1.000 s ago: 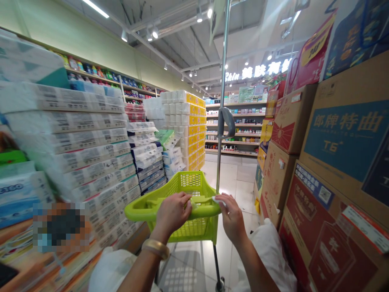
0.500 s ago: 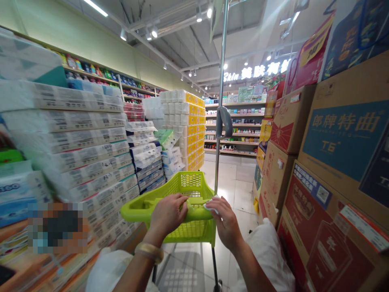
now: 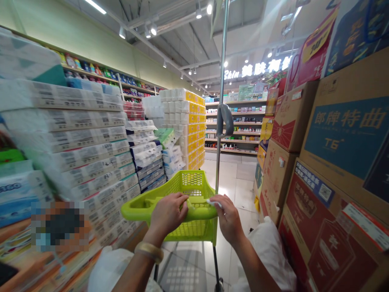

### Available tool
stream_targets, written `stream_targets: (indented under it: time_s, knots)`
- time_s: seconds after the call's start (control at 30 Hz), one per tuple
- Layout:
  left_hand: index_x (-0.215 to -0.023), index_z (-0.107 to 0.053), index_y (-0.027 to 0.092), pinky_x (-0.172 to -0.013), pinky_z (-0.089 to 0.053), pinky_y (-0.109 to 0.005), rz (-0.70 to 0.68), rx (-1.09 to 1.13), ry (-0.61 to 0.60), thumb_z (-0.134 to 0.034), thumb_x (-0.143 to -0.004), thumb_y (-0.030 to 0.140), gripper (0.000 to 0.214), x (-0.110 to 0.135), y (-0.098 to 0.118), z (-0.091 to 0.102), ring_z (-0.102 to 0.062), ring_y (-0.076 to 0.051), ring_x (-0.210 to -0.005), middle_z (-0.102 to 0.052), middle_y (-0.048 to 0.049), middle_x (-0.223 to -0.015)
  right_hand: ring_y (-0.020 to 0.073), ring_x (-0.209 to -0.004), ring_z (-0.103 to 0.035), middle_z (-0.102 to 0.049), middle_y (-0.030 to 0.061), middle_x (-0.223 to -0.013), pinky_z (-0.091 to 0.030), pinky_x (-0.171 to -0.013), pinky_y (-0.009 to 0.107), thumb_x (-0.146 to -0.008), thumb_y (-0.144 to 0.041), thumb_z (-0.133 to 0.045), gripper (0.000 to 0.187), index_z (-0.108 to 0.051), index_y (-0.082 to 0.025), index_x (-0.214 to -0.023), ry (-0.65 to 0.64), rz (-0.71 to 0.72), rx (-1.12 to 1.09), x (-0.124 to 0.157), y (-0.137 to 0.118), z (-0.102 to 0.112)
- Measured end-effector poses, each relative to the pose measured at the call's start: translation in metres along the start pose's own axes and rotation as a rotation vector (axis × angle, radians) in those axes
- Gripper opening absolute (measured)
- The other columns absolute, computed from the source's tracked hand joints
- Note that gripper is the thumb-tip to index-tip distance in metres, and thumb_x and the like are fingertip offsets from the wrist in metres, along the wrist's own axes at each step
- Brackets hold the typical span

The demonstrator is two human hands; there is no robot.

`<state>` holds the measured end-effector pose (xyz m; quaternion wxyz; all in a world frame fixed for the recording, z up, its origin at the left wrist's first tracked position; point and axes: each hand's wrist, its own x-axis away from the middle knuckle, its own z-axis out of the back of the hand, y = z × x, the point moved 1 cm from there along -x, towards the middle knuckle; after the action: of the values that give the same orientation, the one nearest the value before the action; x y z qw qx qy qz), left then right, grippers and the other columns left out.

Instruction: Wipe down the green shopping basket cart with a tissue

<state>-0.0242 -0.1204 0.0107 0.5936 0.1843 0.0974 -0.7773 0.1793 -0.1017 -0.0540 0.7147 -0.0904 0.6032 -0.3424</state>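
A lime-green shopping cart (image 3: 191,178) with a basket of perforated plastic stands in front of me. My left hand (image 3: 170,211), with a pale bangle on its wrist, is wrapped round the cart's handle bar (image 3: 200,213) near the middle. At the bar's right end, my right hand (image 3: 226,213) presses a folded white tissue (image 3: 212,202) against the green plastic, its fingers bent over it. Much of the tissue is hidden under those fingers. A metal pole with a grey hook-like grip (image 3: 225,121) rises at the basket's right side.
Stacked paper packs (image 3: 91,138) line the left, with yellow-and-white packs (image 3: 182,127) farther ahead. Cardboard cartons (image 3: 343,125) rise close on the right. Tiled floor (image 3: 234,174) runs between them towards shelves (image 3: 237,125) at the back. A blurred patch (image 3: 60,225) covers something at lower left.
My right hand has slid slightly right along the handle bar with the tissue. My left hand keeps its place. The view has shifted only a little.
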Motion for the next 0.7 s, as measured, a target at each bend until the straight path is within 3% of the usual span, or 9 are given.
stream_targets:
  time_s: [0.1, 0.3, 0.47, 0.63, 0.7]
  knots:
    - [-0.109, -0.070, 0.022, -0.082, -0.048, -0.035, 0.003, -0.014, -0.004, -0.042, -0.091, 0.027, 0.034, 0.000, 0.001, 0.000, -0.065, -0.022, -0.094, -0.072, -0.0055, -0.106, 0.0225, -0.098, -0.066, -0.074, 0.0058, -0.099, -0.043, -0.102, 0.046, -0.096, -0.024, -0.046, 0.023, -0.069, -0.023, -0.097, 0.056, -0.065, 0.049, -0.002, -0.001, -0.003]
    - [-0.109, -0.070, 0.021, -0.082, -0.048, -0.034, -0.012, -0.014, 0.015, -0.044, -0.090, 0.025, 0.032, -0.001, 0.002, -0.003, -0.065, -0.021, -0.092, -0.072, -0.0056, -0.103, 0.0209, -0.101, -0.066, -0.074, 0.0037, -0.103, -0.042, -0.102, 0.043, -0.095, -0.019, -0.048, 0.022, -0.069, -0.025, -0.102, -0.119, 0.098, 0.119, 0.001, -0.019, -0.010]
    - [-0.108, -0.071, 0.022, -0.080, -0.048, -0.032, -0.025, -0.019, 0.040, -0.042, -0.092, 0.026, 0.033, -0.001, 0.004, -0.006, -0.064, -0.020, -0.090, -0.072, -0.0052, -0.102, 0.0233, -0.098, -0.067, -0.075, 0.0062, -0.100, -0.041, -0.103, 0.048, -0.096, -0.022, -0.046, 0.024, -0.070, -0.023, -0.099, 0.003, -0.009, 0.204, -0.001, -0.009, -0.004]
    - [-0.108, -0.070, 0.022, -0.080, -0.048, -0.032, -0.037, -0.022, 0.060, -0.045, -0.091, 0.026, 0.031, -0.001, 0.007, -0.006, -0.065, -0.020, -0.089, -0.072, -0.0055, -0.101, 0.0215, -0.100, -0.066, -0.075, 0.0047, -0.103, -0.041, -0.103, 0.045, -0.096, -0.022, -0.046, 0.025, -0.070, -0.024, -0.102, -0.091, 0.094, 0.194, 0.001, -0.020, -0.013]
    - [-0.109, -0.070, 0.022, -0.080, -0.049, -0.032, -0.036, -0.016, 0.058, -0.044, -0.091, 0.026, 0.032, -0.001, 0.007, -0.005, -0.065, -0.020, -0.090, -0.072, -0.0053, -0.102, 0.0214, -0.100, -0.066, -0.075, 0.0053, -0.102, -0.042, -0.101, 0.043, -0.097, -0.024, -0.045, 0.026, -0.071, -0.024, -0.102, -0.074, 0.077, 0.196, 0.000, -0.016, -0.010]
